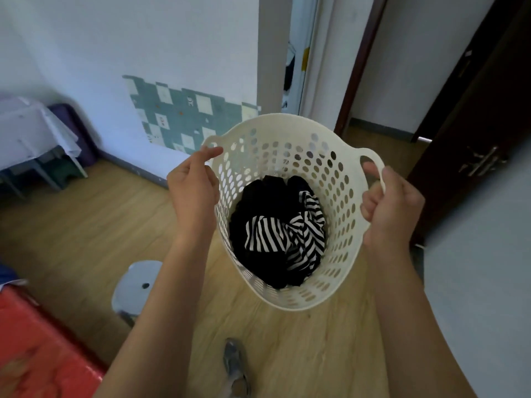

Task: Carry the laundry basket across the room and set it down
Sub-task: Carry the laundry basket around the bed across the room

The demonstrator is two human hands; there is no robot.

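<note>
The person is holding the cream perforated laundry basket (339, 196) up off the wooden floor (86, 225), out in front of the body, with both hands on its two side handles. The left hand (194, 191) is curling around the left handle, thumb and forefinger pinching over the rim. The right hand (388, 199) is gripping the right loop handle, fingers wrapped through the opening and closed tight on it. Down in the bottom of the basket, a black garment (258, 202) is lying bunched together with a black-and-white striped cloth (287, 234). Below the left forearm, a white round stool (135, 285) is standing on the floor. One grey shoe (234, 366) is showing at the bottom edge. A dark wooden door (474, 116) is standing open to the right.
</note>
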